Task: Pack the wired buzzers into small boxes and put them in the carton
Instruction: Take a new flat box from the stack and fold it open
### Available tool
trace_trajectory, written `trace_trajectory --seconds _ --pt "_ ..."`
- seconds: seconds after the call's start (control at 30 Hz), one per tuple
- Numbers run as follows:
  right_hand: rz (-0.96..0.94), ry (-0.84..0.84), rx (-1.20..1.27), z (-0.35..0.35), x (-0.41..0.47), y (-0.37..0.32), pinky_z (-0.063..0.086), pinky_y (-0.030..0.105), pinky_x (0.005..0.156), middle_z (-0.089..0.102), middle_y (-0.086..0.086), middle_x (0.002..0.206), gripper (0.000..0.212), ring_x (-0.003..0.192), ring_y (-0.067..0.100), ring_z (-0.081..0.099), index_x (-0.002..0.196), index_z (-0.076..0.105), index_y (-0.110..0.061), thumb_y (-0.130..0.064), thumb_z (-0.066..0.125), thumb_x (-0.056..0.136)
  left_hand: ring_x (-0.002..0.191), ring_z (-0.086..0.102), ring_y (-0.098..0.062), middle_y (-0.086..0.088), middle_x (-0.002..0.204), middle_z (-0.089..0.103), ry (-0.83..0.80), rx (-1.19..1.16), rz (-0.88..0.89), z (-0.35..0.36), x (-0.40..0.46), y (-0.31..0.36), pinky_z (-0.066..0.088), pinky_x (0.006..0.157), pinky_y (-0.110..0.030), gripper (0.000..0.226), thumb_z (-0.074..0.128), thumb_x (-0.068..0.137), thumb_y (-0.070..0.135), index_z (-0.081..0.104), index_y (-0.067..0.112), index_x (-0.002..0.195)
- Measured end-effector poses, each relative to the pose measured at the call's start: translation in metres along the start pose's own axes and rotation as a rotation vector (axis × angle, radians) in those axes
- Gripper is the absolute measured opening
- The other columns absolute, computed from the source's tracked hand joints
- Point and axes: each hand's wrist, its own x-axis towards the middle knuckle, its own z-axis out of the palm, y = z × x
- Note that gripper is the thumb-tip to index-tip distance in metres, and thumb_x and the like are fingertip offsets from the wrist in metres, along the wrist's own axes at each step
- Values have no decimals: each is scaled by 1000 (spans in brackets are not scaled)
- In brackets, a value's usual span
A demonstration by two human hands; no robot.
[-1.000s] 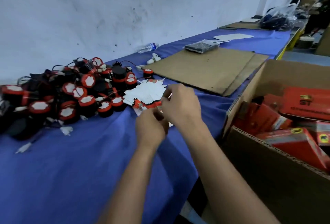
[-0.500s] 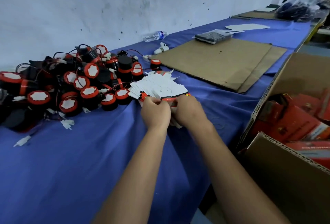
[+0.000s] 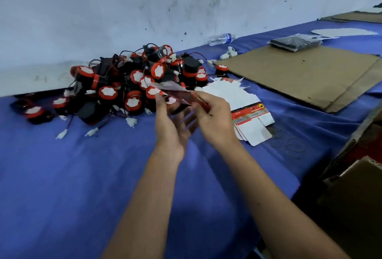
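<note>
Two hands share one flat red box (image 3: 182, 96): left hand (image 3: 172, 120) pinches its near edge, right hand (image 3: 215, 118) grips the other, probably to pop it open, though blur hides the folds. Buzzers (image 3: 132, 85) piled at ten o'clock, box stack (image 3: 239, 101) at two, carton (image 3: 359, 155) at four, all within reach.

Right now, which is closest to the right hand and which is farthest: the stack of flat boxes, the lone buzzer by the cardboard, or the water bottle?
From the right hand:
1. Stack of flat boxes, just to its right on the blue cloth.
2. Lone buzzer, farther back at the cardboard sheet's corner.
3. Water bottle, farthest, lying by the wall.
</note>
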Motion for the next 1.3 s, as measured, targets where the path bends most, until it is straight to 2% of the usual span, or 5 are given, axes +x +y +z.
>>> trace_trajectory --seconds 0.17,0.43,0.67,0.93,1.3 --pt "-198 -212 -141 88 -28 -4 37 48 107 66 -12 128 48 125 23 47 98 82 -33 9 69 77 89 76 -29 -14 105 77 112 -128 100 -107 -34 71 63 76 -40 87 41 90 80 65 5 127" --pt "-197 -700 -318 179 -39 -32 15 33 105 54 -21 140 79 136 13 32 118 72 -43 14 45 69 101 70 -16 3 114 76 387 252 465 -234 -71 118 59 79 -30 43 46 102 -6 65 21 131" --pt "-272 -600 -318 207 -64 -33 31 41 106 50 -9 143 85 130 17 36 152 41 -21 -65 58 81 116 70 -22 -5 132 71 188 183 523 -233 -58 109 60 86 -35 46 53 102 14 53 21 147" --pt "-120 -572 2 210 -63 -30 49 25 88 46 -1 129 95 104 15 55 152 37 -18 -34 86 72 115 63 -46 -27 138 62 -1 326 380 -232 -62 109 58 66 -35 67 61 87 5 45 10 151" --pt "-2 -659 253 196 -62 -37 58 44 85 50 10 125 89 95 28 63 154 29 -25 -11 78 81 114 68 -5 18 119 73 94 789 611 -242 -68 115 56 82 -18 69 76 76 4 65 59 116"
